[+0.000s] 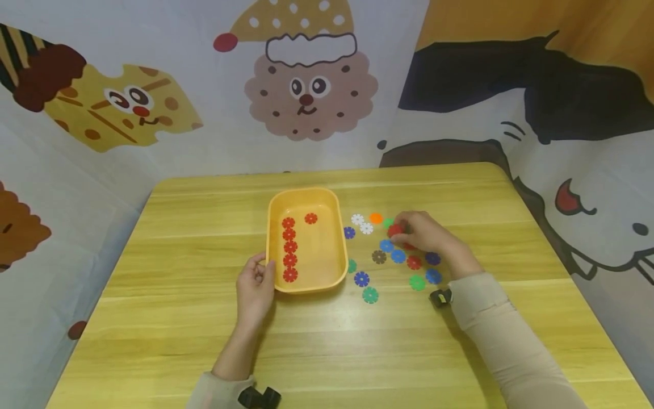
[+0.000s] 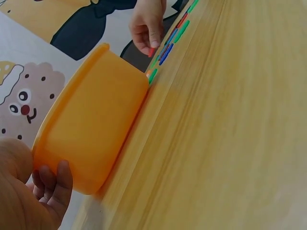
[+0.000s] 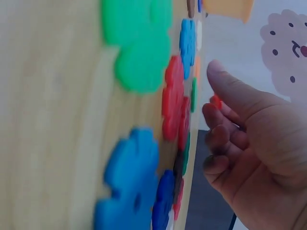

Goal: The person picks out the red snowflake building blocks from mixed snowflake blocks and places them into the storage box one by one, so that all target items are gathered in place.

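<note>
My left hand (image 1: 255, 295) grips the near left side of a yellow-orange plastic tray (image 1: 319, 255), thumb at the rim and fingers against the outer wall. Inside, several red snowflake discs (image 1: 290, 246) form a column along the left, and one more red disc (image 1: 311, 218) lies near the far side. To the tray's right, my right hand (image 1: 426, 232) pinches a red snowflake disc (image 1: 394, 230) between thumb and fingers, over the scattered pieces. That disc shows as a small red edge (image 3: 217, 101) in the right wrist view, partly covered by the hand.
Snowflake discs lie loose right of the tray: blue (image 1: 398, 256), white (image 1: 357, 219), orange (image 1: 376, 218), brown (image 1: 379, 257), green (image 1: 416, 282) and another red (image 1: 414, 262). The wooden table (image 1: 327, 352) meets a cartoon-printed cloth (image 1: 204, 153) at its far edge.
</note>
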The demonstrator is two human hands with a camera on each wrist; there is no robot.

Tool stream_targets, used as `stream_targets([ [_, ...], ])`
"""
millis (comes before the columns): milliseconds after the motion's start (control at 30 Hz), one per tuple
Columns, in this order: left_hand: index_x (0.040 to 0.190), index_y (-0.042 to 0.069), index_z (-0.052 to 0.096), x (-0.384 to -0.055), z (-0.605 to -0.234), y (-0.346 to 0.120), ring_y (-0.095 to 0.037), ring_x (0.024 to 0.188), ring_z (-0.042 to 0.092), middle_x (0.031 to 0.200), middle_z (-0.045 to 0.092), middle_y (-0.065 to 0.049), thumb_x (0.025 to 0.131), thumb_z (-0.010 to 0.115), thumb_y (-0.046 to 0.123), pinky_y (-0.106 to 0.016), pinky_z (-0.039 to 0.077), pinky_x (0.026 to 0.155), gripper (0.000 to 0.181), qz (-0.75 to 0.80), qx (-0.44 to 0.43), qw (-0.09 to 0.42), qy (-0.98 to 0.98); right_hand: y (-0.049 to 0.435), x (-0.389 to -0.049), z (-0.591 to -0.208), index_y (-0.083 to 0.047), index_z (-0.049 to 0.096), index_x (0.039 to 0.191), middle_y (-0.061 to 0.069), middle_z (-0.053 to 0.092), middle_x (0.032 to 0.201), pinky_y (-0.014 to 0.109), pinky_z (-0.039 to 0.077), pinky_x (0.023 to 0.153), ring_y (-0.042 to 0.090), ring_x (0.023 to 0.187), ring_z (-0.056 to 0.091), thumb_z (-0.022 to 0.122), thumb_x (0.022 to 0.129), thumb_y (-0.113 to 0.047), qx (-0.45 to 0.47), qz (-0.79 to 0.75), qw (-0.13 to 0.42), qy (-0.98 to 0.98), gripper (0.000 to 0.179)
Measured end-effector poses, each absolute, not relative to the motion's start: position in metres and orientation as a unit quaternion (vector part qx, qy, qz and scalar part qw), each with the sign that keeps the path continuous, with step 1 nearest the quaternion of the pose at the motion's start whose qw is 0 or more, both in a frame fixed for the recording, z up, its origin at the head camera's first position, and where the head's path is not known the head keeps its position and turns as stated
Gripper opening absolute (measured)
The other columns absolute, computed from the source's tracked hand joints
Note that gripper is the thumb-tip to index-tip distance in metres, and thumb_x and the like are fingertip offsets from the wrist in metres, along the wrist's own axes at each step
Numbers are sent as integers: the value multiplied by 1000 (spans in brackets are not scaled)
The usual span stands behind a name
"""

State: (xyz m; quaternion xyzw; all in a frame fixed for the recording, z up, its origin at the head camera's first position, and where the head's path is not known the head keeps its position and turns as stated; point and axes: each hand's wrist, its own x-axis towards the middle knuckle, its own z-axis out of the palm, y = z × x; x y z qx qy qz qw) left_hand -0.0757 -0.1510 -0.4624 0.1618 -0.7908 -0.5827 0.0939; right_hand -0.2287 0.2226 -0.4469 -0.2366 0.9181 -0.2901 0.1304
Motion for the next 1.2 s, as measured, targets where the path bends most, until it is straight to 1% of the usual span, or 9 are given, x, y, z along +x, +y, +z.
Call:
stream_targets([
  [133,130,0,59,-76,-462,-151,-14,61,50,80,57,-10,103,59,16,-20,44,48,31,-585,164,90,-789,216,-228,-446,-5,64,118,3,67,92,38,54,74,20,80,61,76,93,-23,-226,-307,122,916,33],
  [200,130,0,59,-77,-462,-151,-14,61,51,81,57,-10,103,59,16,-21,45,48,31,-586,166,87,-789,212,-228,-445,-5,64,120,5,68,85,35,54,64,20,69,61,74,94,-23,-224,-318,127,912,33],
  [267,130,0,59,-77,-462,-151,-14,61,51,81,58,-11,103,59,17,-21,45,48,31,-587,168,85,-788,208,-228,-445,-5,63,120,7,65,76,32,51,53,19,57,57,74,95,-22,-223,-327,130,909,32],
  [367,130,1,59,-77,-462,-151,-14,61,51,81,57,-10,103,59,17,-21,46,48,31,-589,169,83,-786,201,-228,-444,-3,63,123,8,64,72,29,45,45,17,49,51,74,95,-22,-229,-336,124,905,36],
  [533,130,0,58,-77,-462,-151,-14,62,52,82,58,-12,104,58,17,-21,47,49,31,-595,170,84,-781,188,-228,-438,-3,63,125,5,66,91,30,48,51,18,57,52,76,93,-24,-233,-340,104,905,41],
  [667,130,0,58,-77,-463,-151,-14,63,54,84,59,-16,104,59,17,-21,50,50,31,-601,168,84,-777,177,-229,-433,-5,64,122,6,66,96,30,50,53,19,61,55,77,92,-23,-233,-344,99,904,38],
  [900,130,1,59,-76,-463,-151,-15,62,54,84,59,-16,103,59,16,-21,49,50,31,-598,171,87,-778,154,-229,-425,-2,64,123,8,65,103,32,53,62,21,77,58,78,92,-23,-245,-352,74,900,40],
  [1033,130,1,59,-76,-465,-152,-15,62,54,85,60,-17,103,59,16,-21,49,50,30,-600,168,89,-777,140,-229,-421,-1,64,123,9,65,104,33,53,61,24,78,59,77,92,-24,-265,-365,66,890,41],
  [1200,129,0,59,-77,-467,-152,-15,62,55,87,61,-21,103,59,15,-22,50,51,30,-606,161,93,-773,123,-232,-418,-1,67,118,9,66,97,31,52,61,21,76,60,78,91,-24,-304,-361,37,881,37],
])
